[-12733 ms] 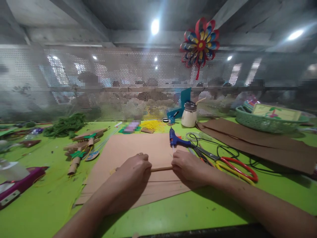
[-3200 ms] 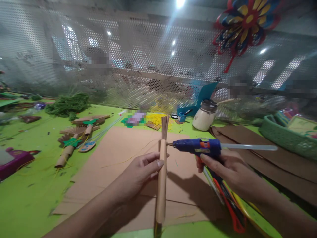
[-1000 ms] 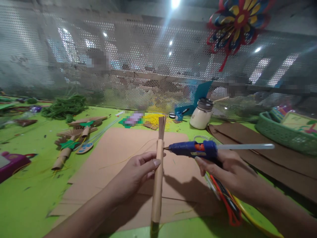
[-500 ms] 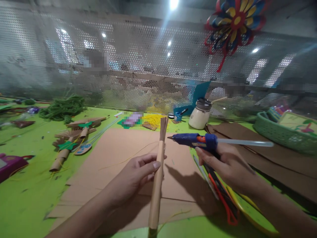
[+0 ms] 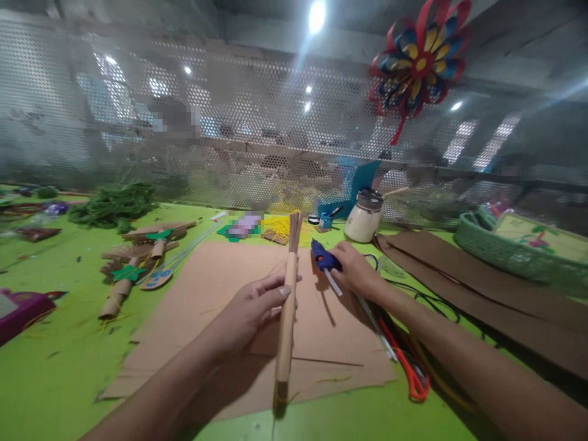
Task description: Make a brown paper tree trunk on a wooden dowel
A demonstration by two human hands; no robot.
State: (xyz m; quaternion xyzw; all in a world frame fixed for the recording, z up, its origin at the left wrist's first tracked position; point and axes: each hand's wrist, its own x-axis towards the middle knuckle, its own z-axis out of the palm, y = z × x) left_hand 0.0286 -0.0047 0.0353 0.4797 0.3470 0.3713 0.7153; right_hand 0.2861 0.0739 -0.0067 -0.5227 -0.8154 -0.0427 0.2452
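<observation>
My left hand [image 5: 260,303] is closed around a rolled brown cardboard tube [image 5: 286,324], held tilted up over the sheets. Thin brown strips [image 5: 295,231] stick out of the tube's top end in a tight bundle. To the right, my right hand [image 5: 351,266] grips a blue hot glue gun [image 5: 324,256] by its handle; the nozzle points away from me. A clear glue stick [image 5: 333,283] juts from the gun's back. Beneath both hands lie brown cardboard sheets [image 5: 215,343]. Part of the right fingers is hidden behind the gun and hand.
Scissors with red-orange handles [image 5: 416,383] lie by my right forearm. Cardboard figures with green stars [image 5: 126,274] and green yarn [image 5: 114,205] are at left. A cream jar [image 5: 364,217] stands at the back, with a green basket [image 5: 496,251] at right. Dark cardboard strips [image 5: 427,263] lie before it.
My right hand has moved the glue gun away from the tube, forward and lower toward the table, and turned its nozzle forward. My left hand still holds the tube in nearly the same place.
</observation>
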